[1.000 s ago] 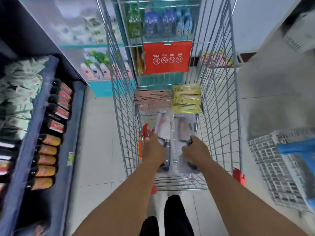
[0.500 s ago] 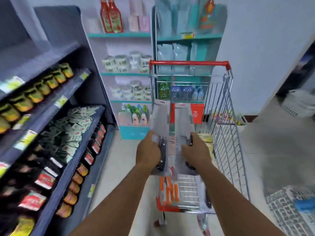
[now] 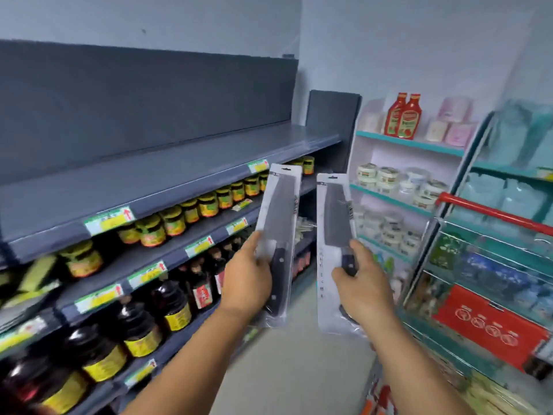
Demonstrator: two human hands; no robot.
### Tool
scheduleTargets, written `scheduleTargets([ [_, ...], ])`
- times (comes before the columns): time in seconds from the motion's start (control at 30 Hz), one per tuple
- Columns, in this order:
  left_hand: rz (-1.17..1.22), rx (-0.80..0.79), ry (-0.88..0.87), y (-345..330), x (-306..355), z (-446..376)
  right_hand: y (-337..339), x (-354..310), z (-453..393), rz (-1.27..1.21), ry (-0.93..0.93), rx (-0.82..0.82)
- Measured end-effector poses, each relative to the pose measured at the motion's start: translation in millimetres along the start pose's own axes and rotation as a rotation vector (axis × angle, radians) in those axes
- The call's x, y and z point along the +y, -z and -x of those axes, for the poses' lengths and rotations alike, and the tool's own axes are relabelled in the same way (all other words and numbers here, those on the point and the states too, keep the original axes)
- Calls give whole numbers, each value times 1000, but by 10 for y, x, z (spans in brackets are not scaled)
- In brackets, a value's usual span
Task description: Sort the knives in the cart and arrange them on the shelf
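Your left hand (image 3: 247, 283) and right hand (image 3: 363, 287) each grip one packaged knife: left knife (image 3: 279, 232), right knife (image 3: 336, 235). The top shelf (image 3: 167, 178) has no knives yet; placing remains.

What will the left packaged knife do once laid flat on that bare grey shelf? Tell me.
The left knife probably lies flat and won't roll: its backing card is flat. The card looks stiff, standing upright above the left hand. Its glossy cover may slide on the smooth top shelf.
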State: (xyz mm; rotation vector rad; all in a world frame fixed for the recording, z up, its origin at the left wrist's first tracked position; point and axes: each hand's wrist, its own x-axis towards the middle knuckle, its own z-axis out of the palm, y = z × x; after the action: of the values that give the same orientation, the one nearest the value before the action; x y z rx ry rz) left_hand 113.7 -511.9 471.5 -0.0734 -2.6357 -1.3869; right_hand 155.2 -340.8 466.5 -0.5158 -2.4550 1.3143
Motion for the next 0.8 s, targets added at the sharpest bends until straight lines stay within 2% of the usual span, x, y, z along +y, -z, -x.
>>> scheduleTargets([
  [0.33, -64, 420, 233, 1845, -858, 442, -1422, -1297, 590, -74, 320, -453],
  [0.6, -114, 666, 361, 3399, -1715, 966, -2758, -2376, 1552, -53, 484, -649],
  [0.8, -177, 728, 460, 4789, -2496, 1227, -3850, -3268, 2450, -87, 561, -736],
])
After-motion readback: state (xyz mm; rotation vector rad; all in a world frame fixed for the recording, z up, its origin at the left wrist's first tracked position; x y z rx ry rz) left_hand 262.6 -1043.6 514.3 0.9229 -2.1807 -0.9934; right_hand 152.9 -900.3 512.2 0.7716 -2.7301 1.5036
